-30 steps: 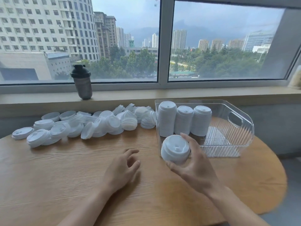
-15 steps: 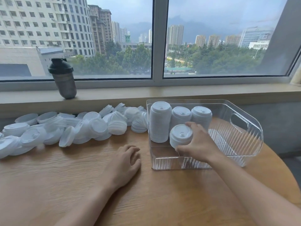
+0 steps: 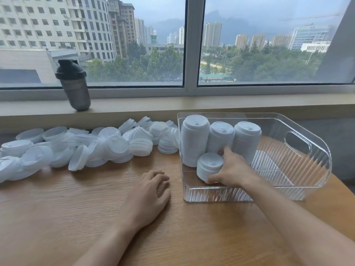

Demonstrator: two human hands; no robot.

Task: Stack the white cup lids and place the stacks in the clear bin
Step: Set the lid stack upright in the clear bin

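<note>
A: Four stacks in the clear bin (image 3: pixel 307 131), head view. Itemise?

B: Three tall stacks (image 3: pixel 221 139) upright along the bin's far-left wall, touching one another. One short stack (image 3: pixel 209 167) in front of them, at the near-left corner, upright, long axis vertical, apparently set on the bin floor.

A: Grip on the short stack?

B: Right hand (image 3: pixel 233 169): thumb at the stack's near base, fingers curled round its far right side, reaching to the tall stacks behind. It holds the short stack, which lies to the hand's left. Judged step: setting down, release to come.

A: Other hand?

B: Left hand (image 3: pixel 148 196): palm down on the table (image 3: pixel 57 217), fingers loosely curled, holding nothing. It lies just outside the bin's left wall and is the nearer hand to the loose lids (image 3: pixel 92 146).

A: Loose lids, condition?

B: White, domed, ribbed rims, each with a small sip tab; heaped unsorted across the table's far left, some on edge. Many remain.

A: Non-task item?

B: Dark shaker bottle (image 3: pixel 74 85) on the windowsill.
</note>
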